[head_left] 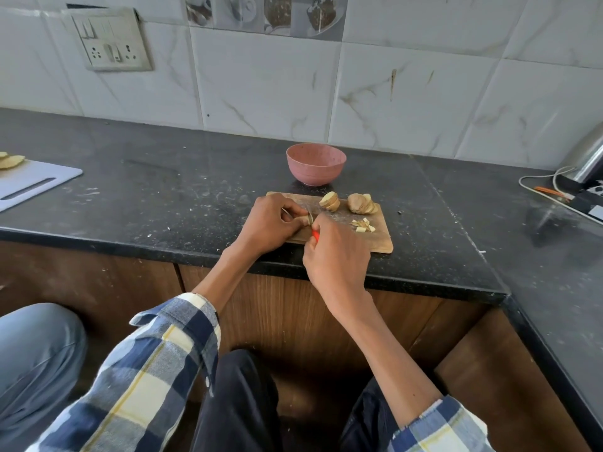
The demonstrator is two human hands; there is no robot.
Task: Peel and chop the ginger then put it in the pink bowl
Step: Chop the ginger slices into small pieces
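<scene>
A small wooden cutting board (381,238) lies near the counter's front edge. My left hand (269,225) pins a small piece of ginger (304,220) on the board's left part. My right hand (336,256) grips a knife with a red handle (315,235); its blade meets that ginger piece. Two sliced ginger lumps (329,201) (360,203) rest at the board's far side. A little heap of chopped ginger (363,225) lies on the right part. The pink bowl (316,164) stands just behind the board, and I see nothing in it.
A white cutting board (36,181) with pale slices lies at the far left of the black counter (163,197). A steel kettle (587,154) and cables (541,190) occupy the right corner. Another person's leg (32,353) is at the lower left. A socket panel (111,44) hangs on the tiled wall.
</scene>
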